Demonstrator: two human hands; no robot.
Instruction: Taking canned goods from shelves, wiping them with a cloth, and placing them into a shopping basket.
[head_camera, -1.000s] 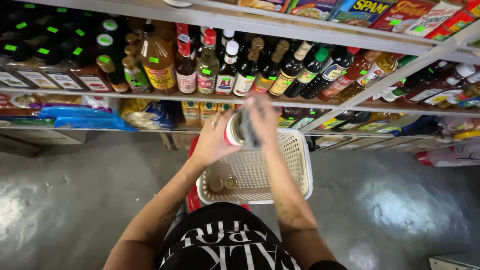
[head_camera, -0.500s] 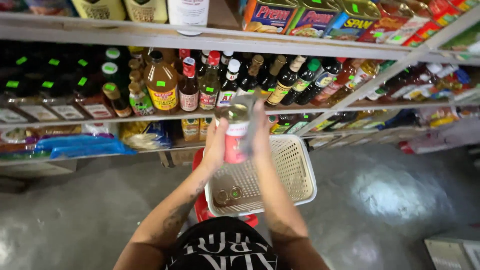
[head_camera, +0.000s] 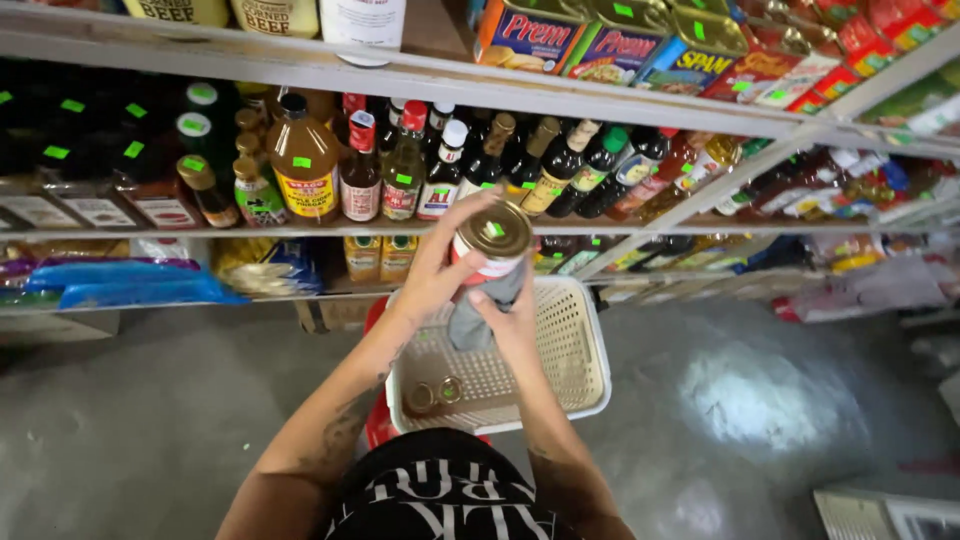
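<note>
- Nearest to you, your black shirt (head_camera: 440, 495) with pale lettering fills the bottom edge, and both forearms reach forward from it over the grey concrete floor (head_camera: 150, 400).
- Just beyond, the cream plastic basket (head_camera: 585, 350) sits below your hands, resting on something red. Two small tins (head_camera: 432, 395) lie in its near left corner, gold tops up.
- Your right hand (head_camera: 510, 320) clutches a grey cloth (head_camera: 478, 305), bunched against the lower side of the can, likely so you can rub its surface.
- Your left hand (head_camera: 440, 265) wraps around the can (head_camera: 492, 245), fingers curled over its far side. This holds it up above the basket with its gold lid tipped toward you, a small green sticker on top.
- Behind the can, the middle shelf (head_camera: 300, 228) carries rows of sauce and vinegar bottles (head_camera: 400, 165), labels facing out so they can be read.
- Farthest up, the top shelf (head_camera: 400, 78) holds flat tins of meat (head_camera: 600, 45) and tall cans, stacked at the front edge.
</note>
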